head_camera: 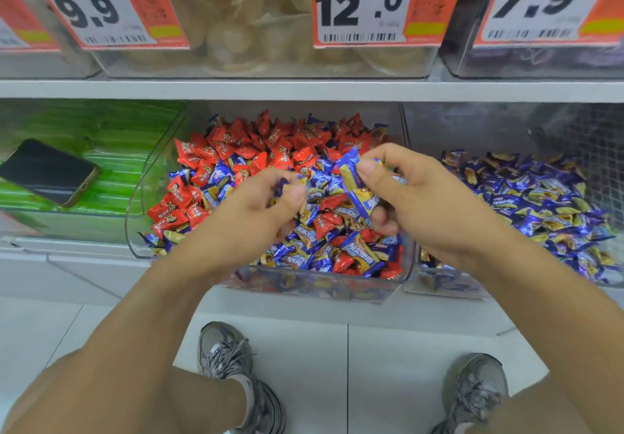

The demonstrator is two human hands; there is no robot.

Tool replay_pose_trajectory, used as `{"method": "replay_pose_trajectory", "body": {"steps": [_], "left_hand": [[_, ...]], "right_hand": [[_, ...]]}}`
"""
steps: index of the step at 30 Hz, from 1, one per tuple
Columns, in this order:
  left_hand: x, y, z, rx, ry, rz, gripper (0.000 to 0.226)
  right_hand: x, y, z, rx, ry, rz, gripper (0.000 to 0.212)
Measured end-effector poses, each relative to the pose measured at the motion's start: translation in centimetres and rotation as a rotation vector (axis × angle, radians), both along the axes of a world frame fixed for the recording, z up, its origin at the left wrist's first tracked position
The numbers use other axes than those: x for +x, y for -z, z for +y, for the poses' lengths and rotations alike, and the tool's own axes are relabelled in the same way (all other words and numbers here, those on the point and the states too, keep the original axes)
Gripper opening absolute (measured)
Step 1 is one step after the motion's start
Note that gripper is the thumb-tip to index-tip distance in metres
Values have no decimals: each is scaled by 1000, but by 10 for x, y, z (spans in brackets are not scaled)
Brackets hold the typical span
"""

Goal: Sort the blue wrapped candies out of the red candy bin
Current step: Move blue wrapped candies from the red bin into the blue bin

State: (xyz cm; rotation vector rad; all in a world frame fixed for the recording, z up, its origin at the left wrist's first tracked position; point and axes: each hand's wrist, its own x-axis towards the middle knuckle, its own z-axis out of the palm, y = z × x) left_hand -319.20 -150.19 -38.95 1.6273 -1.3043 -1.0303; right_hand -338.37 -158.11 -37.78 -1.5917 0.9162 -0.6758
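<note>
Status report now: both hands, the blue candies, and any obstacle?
Left hand pinches blue candy over red candy bin. Right hand grips several blue candies. Many blue ones mixed in. Nothing in the way.

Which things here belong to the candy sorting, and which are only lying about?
Part of the job:
- blue wrapped candies gripped in the right hand
- left hand, pinching more blue candy
- red candies
- mixed middle bin
- blue candy bin on the right

Just lying about:
- phone on the green packets
- price tags
</note>
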Motion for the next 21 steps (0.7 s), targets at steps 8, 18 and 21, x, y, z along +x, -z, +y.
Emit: {"method": "replay_pose_trajectory", "body": {"steps": [8,18,21], "left_hand": [[-67,-20,-17,-13,114,191,22],[-157,-8,-83,-348,316,-491,53],[-153,6,-90,-385,407,-653,61]], "right_hand": [[-89,-32,-32,-96,43,130,15],[-164,-18,-72,-413,134,575,22],[-165,-15,-69,-503,139,540,30]]}}
